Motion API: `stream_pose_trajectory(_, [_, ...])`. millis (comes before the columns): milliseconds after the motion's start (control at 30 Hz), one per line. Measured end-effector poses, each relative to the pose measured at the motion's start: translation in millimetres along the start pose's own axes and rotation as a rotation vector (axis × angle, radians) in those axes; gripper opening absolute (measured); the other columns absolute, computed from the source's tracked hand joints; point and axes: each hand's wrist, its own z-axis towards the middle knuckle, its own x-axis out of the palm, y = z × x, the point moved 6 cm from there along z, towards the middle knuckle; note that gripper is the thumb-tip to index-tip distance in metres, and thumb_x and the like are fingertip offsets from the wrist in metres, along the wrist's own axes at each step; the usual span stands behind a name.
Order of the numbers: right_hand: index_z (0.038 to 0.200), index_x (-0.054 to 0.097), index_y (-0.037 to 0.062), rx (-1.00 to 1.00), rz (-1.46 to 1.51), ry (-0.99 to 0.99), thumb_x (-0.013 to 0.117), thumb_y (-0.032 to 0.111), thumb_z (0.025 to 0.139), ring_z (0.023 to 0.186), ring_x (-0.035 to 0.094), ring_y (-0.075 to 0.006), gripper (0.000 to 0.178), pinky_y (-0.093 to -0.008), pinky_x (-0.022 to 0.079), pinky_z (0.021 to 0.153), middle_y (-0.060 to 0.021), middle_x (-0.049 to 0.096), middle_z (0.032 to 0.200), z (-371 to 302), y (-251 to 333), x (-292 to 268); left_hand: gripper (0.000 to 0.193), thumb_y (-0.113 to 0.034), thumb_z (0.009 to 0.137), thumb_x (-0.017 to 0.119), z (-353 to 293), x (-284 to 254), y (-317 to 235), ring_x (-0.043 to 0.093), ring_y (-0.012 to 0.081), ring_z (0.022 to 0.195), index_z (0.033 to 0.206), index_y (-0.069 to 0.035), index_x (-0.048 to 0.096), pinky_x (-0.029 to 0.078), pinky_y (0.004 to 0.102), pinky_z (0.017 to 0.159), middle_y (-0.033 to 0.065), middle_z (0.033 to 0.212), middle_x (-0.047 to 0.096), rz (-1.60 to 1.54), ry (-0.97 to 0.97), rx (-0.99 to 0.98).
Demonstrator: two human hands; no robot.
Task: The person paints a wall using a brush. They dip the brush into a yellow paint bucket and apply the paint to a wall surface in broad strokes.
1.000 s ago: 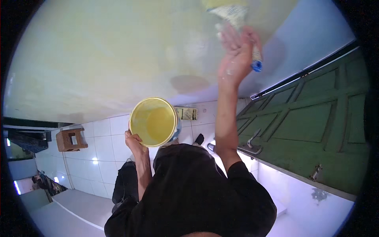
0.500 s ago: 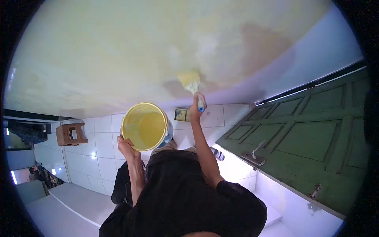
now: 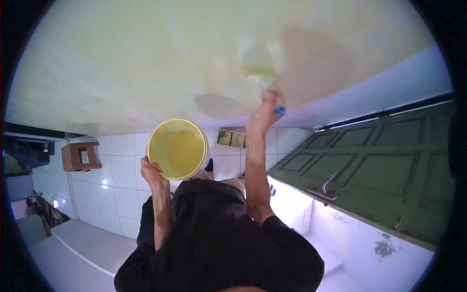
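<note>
L hand (image 3: 152, 172) is gripping the bucket (image 3: 178, 119) at its near-left rim, fingers curling at the edge; bucket is hanging over the tile floor (image 3: 124, 158), in front of the torso, mouth facing up, w/ yellow paint (image 3: 186, 152) sitting inside. R hand (image 3: 265, 110) is clasping the brush (image 3: 261, 80) by its handle, blue end poking out below the fist. Bristles are pointing up the wall (image 3: 141, 58), prob. touching, but blur is hiding the contact, so can't tell for sure. Risks: bucket is apparently depending on a one-sided hold (any support underneath isn't showing), so a slipping thumb or tiring wrist could be tipping it, w/ paint spilling onto floor & the small yellowish box (image 3: 231, 138) lying near the wall's foot. Overloaded bristles could be dripping down wall or running back onto R hand; too thin a load could be leaving streaks, as the coat is looking patchy round the brush. Green door (image 3: 384, 151) is standing off to R; too wide a stroke that way could be spotting it. Brown stool (image 3: 75, 158) is standing well apart to L, so prob. facing less splash risk.
</note>
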Motion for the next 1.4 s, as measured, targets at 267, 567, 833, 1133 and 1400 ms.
stream_pose_trajectory(267, [0.099,0.054,0.0112,-0.637,0.609,0.545,0.05,0.007,0.092,0.116,0.048,-0.0238,0.009,-0.0467,0.04,0.101,-0.0039,0.048,0.117,-26,204,65,0.024,-0.004,0.089,0.029,7,9,8,0.042,0.0141,0.057,0.067,-0.011,0.034,0.042,0.0254,0.052,0.0026,0.069,0.042,0.036,0.118,-0.085])
stream_pose_trajectory(567, [0.088,0.058,0.0053,-0.364,-0.327,0.177,0.058,0.01,0.09,0.087,0.052,-0.0166,0.005,-0.0317,0.044,0.081,-0.0035,0.054,0.089,-61,-78,-44,0.018,0.006,0.078,0.028,18,-13,10,0.043,0.0165,0.064,0.072,-0.01,0.036,0.042,0.0245,0.055,0.0056,0.077,0.046,0.03,0.136,-0.147])
stream_pose_trajectory(833, [0.093,0.064,0.0074,0.387,-0.639,-0.34,0.063,0.02,0.083,0.07,0.053,-0.0172,0.016,-0.0313,0.044,0.065,-0.0037,0.057,0.079,-9,-275,-143,0.02,0.004,0.086,0.027,18,-8,3,0.04,0.0159,0.062,0.073,-0.009,0.036,0.042,0.0261,0.058,0.0037,0.074,0.042,-0.018,0.111,-0.073])
stream_pose_trajectory(1133, [0.1,0.051,0.0065,-0.037,0.281,0.136,0.049,0.014,0.093,0.091,0.053,-0.0134,0.011,-0.0284,0.042,0.08,-0.0043,0.056,0.095,-58,27,61,0.024,0.004,0.087,0.029,31,-38,-6,0.037,0.0117,0.055,0.068,-0.011,0.035,0.035,0.0223,0.051,0.0024,0.069,0.041,-0.08,-0.026,-0.043])
stream_pose_trajectory(1400, [0.101,0.045,0.0102,-0.614,0.594,0.546,0.048,0.016,0.096,0.09,0.053,-0.0172,0.008,-0.0331,0.041,0.081,-0.0036,0.054,0.099,-57,202,139,0.027,-0.009,0.095,0.029,42,-37,12,0.038,0.0114,0.057,0.07,-0.011,0.037,0.037,0.0242,0.051,0.0043,0.071,0.044,-0.085,0.053,-0.082])
